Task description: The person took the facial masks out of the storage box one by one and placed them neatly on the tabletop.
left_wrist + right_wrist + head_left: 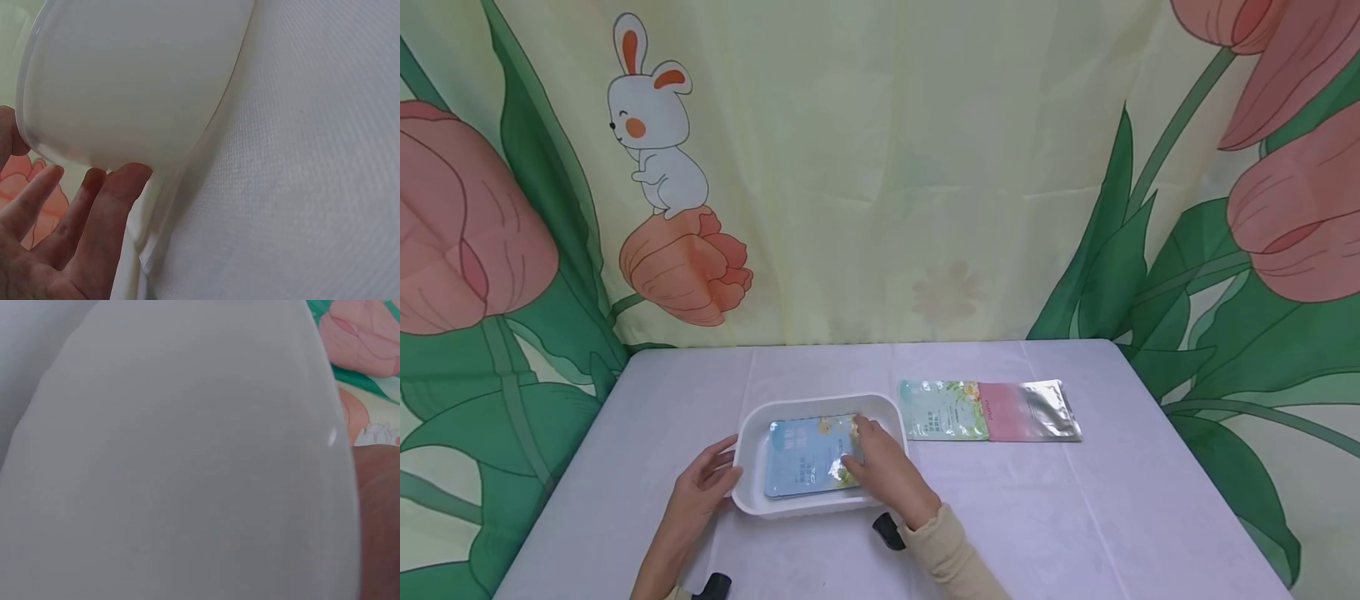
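Note:
A white tray point(751, 502) stands on the table with a shiny light-blue packet point(801, 458) lying in it, flowers and printing on its face. My right hand point(887, 467) reaches over the near right side of the tray and pinches the packet's right end, thumb on its face and fingers at the edge. At the tray's left end, my left hand point(696, 492) touches the outer wall with outstretched fingers point(103, 206). The right wrist view is mostly filled by the tray's outer wall point(187, 456), with the right fingertips out of sight.
Right of the tray lie a green flowered packet point(942, 410) and a pink-and-silver packet point(1030, 411) side by side. A white cloth covers the table point(1000, 517). Behind the table hangs a curtain point(850, 167) printed with tulips and a rabbit.

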`<action>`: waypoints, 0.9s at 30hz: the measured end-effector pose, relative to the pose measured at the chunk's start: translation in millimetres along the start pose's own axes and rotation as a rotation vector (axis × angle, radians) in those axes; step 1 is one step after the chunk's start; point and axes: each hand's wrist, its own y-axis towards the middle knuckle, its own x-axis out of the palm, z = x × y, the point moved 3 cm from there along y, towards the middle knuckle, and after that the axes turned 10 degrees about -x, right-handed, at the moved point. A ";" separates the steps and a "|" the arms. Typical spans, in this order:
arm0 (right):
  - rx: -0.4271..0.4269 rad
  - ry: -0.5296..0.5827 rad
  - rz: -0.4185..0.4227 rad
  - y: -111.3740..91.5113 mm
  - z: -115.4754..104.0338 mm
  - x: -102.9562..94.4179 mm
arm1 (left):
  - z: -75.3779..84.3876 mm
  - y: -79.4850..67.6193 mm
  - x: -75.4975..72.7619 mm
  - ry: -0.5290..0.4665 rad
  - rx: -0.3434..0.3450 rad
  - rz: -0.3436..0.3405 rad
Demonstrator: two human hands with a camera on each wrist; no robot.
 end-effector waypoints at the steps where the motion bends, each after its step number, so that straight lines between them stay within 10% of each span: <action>1: -0.010 -0.013 -0.002 0.4 -0.3 0.8 | 0.1 0.0 0.0 -0.001 0.000 -0.001; 27: 0.132 -0.073 -0.033 11.2 4.8 14.2 | -1.4 1.4 -0.2 0.002 0.014 0.000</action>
